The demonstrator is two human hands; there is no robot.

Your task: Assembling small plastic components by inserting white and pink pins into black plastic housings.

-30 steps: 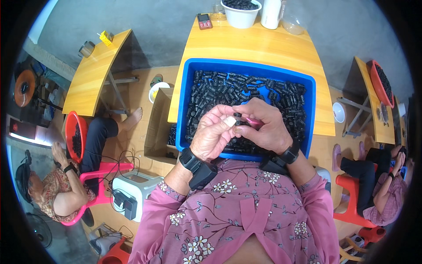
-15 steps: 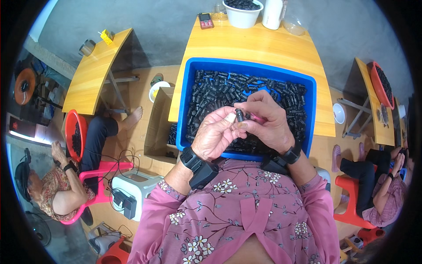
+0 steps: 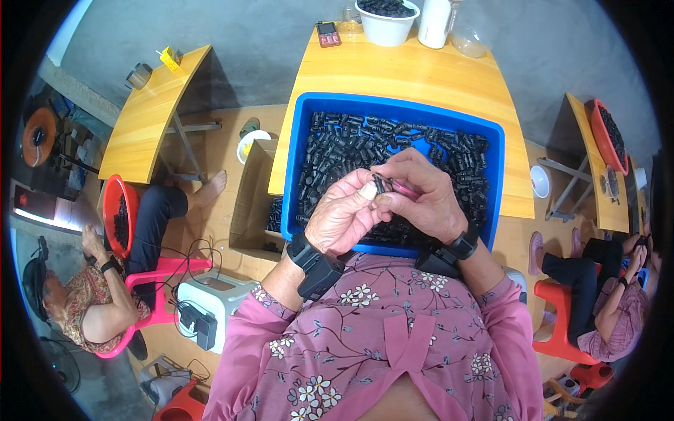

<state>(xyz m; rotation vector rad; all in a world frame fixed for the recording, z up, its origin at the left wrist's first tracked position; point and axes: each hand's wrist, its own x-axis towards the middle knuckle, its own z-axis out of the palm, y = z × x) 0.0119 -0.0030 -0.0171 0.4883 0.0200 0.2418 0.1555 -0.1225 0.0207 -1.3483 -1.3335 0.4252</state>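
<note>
My left hand (image 3: pixel 344 214) is closed, its thumb and fingers pinching a small black cylindrical plastic part (image 3: pixel 380 184); something pale covers the thumb tip. My right hand (image 3: pixel 428 196) meets it from the other side, thumb and forefinger at the same part. A slim pink object (image 3: pixel 403 188) sits within the right fingers; its kind is mostly hidden. Both hands are over a blue plastic tray (image 3: pixel 500 189) filled with many similar black parts (image 3: pixel 344 144).
The tray rests on a wooden table (image 3: pixel 414 70) with a white tub (image 3: pixel 387 29), a phone (image 3: pixel 328 34) and a white bottle (image 3: pixel 435 24). A cardboard box (image 3: pixel 246 210) stands left of it. Co-workers sit at both sides near red basins (image 3: pixel 112 186).
The small black part has turned and tilted between my fingertips, and my right fingers have shifted slightly over it. Both hands stay in about the same place.
</note>
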